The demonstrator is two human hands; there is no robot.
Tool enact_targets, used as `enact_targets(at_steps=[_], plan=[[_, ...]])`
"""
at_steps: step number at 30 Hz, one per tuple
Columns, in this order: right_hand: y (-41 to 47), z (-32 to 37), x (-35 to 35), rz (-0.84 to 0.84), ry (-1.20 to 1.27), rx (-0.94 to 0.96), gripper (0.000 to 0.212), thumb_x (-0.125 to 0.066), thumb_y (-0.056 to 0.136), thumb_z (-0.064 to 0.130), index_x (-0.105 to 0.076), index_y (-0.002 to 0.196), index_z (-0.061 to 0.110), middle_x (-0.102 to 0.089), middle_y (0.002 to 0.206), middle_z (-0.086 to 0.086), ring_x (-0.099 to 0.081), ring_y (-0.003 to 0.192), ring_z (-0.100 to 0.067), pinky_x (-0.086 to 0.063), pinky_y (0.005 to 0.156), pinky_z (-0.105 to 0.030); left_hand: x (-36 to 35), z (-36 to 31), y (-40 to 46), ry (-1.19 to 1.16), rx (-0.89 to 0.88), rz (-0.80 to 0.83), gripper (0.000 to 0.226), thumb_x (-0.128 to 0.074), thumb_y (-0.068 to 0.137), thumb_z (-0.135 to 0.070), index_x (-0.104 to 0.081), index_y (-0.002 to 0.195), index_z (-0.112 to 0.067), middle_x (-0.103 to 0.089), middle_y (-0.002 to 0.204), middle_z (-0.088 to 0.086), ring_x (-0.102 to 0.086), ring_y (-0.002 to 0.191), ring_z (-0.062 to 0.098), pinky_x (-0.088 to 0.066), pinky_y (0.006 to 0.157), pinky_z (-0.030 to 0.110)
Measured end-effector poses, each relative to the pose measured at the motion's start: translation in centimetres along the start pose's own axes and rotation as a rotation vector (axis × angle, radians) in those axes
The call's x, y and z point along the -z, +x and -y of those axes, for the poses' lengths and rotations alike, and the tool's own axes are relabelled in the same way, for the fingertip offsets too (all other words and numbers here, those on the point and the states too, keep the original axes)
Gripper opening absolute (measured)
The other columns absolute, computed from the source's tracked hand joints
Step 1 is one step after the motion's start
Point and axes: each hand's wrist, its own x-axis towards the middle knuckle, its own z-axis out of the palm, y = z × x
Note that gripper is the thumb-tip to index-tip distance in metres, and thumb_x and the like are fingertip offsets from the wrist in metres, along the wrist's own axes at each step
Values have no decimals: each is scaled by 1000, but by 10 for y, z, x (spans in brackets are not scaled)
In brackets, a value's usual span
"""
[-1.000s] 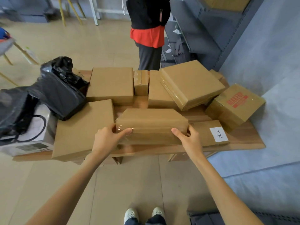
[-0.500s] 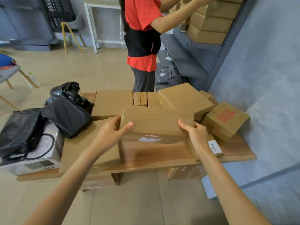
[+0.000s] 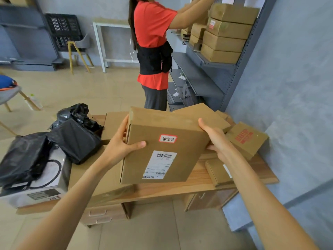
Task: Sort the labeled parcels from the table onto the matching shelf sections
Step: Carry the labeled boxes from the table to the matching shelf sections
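I hold a flat brown cardboard parcel tilted up above the wooden table, its underside facing me. That face carries a small red-framed label and a white barcode label. My left hand grips its left edge, thumb across the front. My right hand grips its right edge. More brown parcels lie on the table behind and beside it, one with red print at the right. The grey shelf stands at the back right with stacked boxes.
A person in a red shirt stands between table and shelf, reaching to the upper shelf. Black plastic bags and a white box crowd the table's left end. A grey wall runs along the right. Chairs and a white table stand farther back.
I have lifted the parcel off the table and tipped it up, so its labelled underside now faces me. My view has risen toward the shelf and the person.
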Motion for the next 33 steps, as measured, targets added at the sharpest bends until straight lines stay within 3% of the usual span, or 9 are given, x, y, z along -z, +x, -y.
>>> enact_targets(at_steps=[4, 6, 10, 15, 18, 22, 28, 31, 33], plan=[[-4, -11, -4, 101, 73, 106, 87, -55, 75, 73, -41, 144, 23, -54, 134, 9, -46, 129, -16, -36, 109, -43, 10, 1, -1, -167, 63, -193, 109, -83, 43, -68, -44, 137, -29, -65, 122, -8, -64, 108, 10, -53, 83, 26], [-8, -19, -10, 137, -4, 132, 93, -57, 73, 73, -34, 149, 24, -49, 138, 14, -43, 129, -10, -33, 109, -35, 14, 3, -2, -257, 70, -253, 99, -80, 52, -65, -46, 135, -25, -66, 122, -5, -65, 109, 15, -54, 84, 31], [-12, -25, -22, 181, -70, 174, 59, -69, 84, 42, -46, 136, 27, -59, 109, 22, -56, 100, 3, -43, 81, -17, 21, 7, -2, -386, 90, -278, 78, -71, 71, -53, -45, 138, -24, -65, 125, -3, -63, 113, 17, -55, 86, 34], [-13, -22, -29, 66, -137, 326, 33, -77, 81, 31, -59, 108, 33, -65, 100, 20, -60, 94, 5, -47, 69, -11, 33, 7, -9, -339, 136, -175, 100, -77, 56, -68, -41, 140, -27, -63, 129, -3, -61, 117, 19, -46, 100, 50], [-15, -19, -31, 25, -189, 390, 37, -78, 78, 32, -63, 112, 28, -66, 97, 21, -60, 91, 5, -47, 68, -10, 45, 5, -13, -290, 141, -179, 97, -79, 51, -71, -43, 136, -39, -62, 128, -8, -62, 114, 16, -47, 101, 48], [-14, -4, -25, -50, -434, 445, 69, -79, 72, 48, -55, 134, 32, -67, 110, 15, -61, 105, -11, -51, 89, -33, 71, -21, -6, -14, 81, -346, 124, -73, 55, -64, -2, 153, -35, -22, 158, -5, -29, 141, 14, -26, 114, 36], [-18, 28, -39, -73, -987, 751, 92, -76, 71, 55, -35, 149, 29, -34, 155, 4, -26, 143, -16, -31, 110, -37, 58, -86, 17, 630, -222, -79, 124, -76, 50, -73, -11, 150, -43, -2, 161, -9, -2, 148, 12, -10, 117, 39], [-16, 34, -46, -72, -1081, 863, 91, -76, 70, 55, -39, 147, 26, -38, 153, 0, -27, 143, -22, -39, 106, -46, 45, -100, 38, 901, -147, 109, 127, -76, 46, -72, -7, 150, -47, 3, 161, -5, 5, 148, 20, -7, 118, 42], [-15, 34, -49, -79, -1143, 901, 90, -78, 68, 54, -44, 145, 22, -43, 149, -2, -30, 141, -26, -45, 100, -48, 36, -93, 53, 983, -14, 236, 127, -83, 48, -63, -12, 151, -41, -13, 160, 0, -9, 147, 24, -11, 117, 39]])
